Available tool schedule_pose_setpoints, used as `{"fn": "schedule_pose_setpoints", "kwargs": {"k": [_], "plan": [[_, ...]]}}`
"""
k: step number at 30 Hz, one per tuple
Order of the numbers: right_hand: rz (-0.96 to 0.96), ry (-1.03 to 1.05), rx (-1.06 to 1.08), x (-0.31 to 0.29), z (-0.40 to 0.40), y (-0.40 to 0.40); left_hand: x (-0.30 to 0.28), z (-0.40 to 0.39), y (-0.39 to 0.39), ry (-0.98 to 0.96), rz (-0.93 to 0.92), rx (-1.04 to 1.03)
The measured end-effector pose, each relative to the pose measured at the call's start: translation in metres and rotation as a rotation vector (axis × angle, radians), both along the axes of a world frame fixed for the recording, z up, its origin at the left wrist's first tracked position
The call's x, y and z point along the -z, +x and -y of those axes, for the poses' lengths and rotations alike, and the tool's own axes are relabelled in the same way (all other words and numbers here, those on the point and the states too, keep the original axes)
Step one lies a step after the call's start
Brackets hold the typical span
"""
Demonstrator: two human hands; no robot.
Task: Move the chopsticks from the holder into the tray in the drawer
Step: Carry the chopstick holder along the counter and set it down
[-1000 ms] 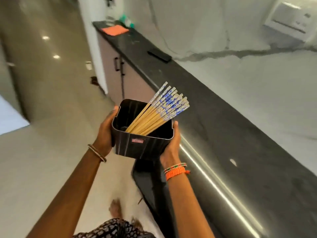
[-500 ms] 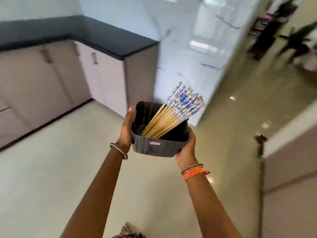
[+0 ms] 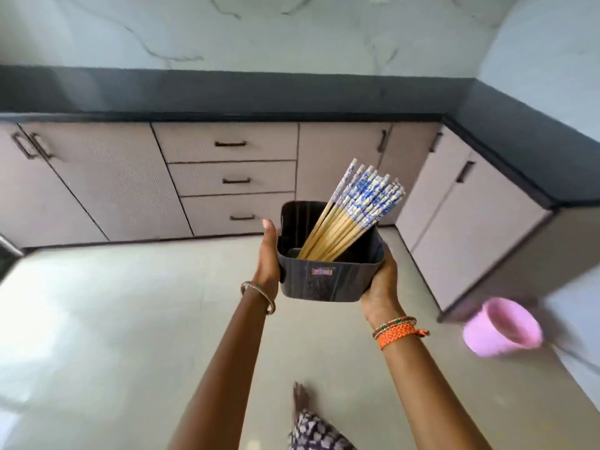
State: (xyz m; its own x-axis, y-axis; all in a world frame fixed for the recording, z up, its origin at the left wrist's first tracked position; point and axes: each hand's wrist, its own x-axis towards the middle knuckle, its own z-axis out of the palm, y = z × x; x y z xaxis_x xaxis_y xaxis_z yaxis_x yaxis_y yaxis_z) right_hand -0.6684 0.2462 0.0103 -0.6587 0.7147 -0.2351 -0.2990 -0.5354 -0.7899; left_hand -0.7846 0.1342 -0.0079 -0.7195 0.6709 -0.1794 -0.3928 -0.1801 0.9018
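Swinging round from the steel-edged counter, the view now faces a run of cabinets (image 3: 97, 177) beyond both hands, where half a second ago a cabinet corner and a hallway showed. Dead ahead, past the fingertips, sits a stack of three drawers (image 3: 232, 180), all shut, so no tray is visible yet. Between the palms rides the black holder (image 3: 321, 280): the left hand (image 3: 268, 264) is pressed flat to its side, the right hand (image 3: 381, 284) cupped under its far corner. The chopsticks (image 3: 354, 212) lean toward the right hand, none removed. Judging by this, a drawer must open next.
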Motion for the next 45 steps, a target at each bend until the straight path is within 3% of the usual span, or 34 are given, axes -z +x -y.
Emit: {"fn": "schedule_pose_setpoints", "kwargs": {"k": [13,16,23,30,37,45], "plan": [[0.099,0.078,-0.183,-0.019,-0.101,-0.376,-0.013,-0.073,-0.343,-0.029,-0.022,-0.332],[0.043,0.038,-0.190,-0.014,-0.113,-0.457,-0.014,-0.083,-0.415,-0.003,-0.154,-0.443],[0.067,-0.036,-0.141,-0.010,-0.153,-0.641,-0.017,-0.117,-0.596,-0.084,-0.122,-0.392],[0.132,0.029,-0.128,-0.016,-0.211,-0.771,-0.012,-0.181,-0.738,0.002,0.077,-0.333],[0.181,-0.016,-0.106,-0.008,-0.287,-0.877,0.003,-0.261,-0.843,-0.060,0.042,-0.291],[0.223,-0.134,-0.156,0.021,-0.343,-0.985,0.030,-0.314,-0.930,-0.040,0.116,-0.415]]}}
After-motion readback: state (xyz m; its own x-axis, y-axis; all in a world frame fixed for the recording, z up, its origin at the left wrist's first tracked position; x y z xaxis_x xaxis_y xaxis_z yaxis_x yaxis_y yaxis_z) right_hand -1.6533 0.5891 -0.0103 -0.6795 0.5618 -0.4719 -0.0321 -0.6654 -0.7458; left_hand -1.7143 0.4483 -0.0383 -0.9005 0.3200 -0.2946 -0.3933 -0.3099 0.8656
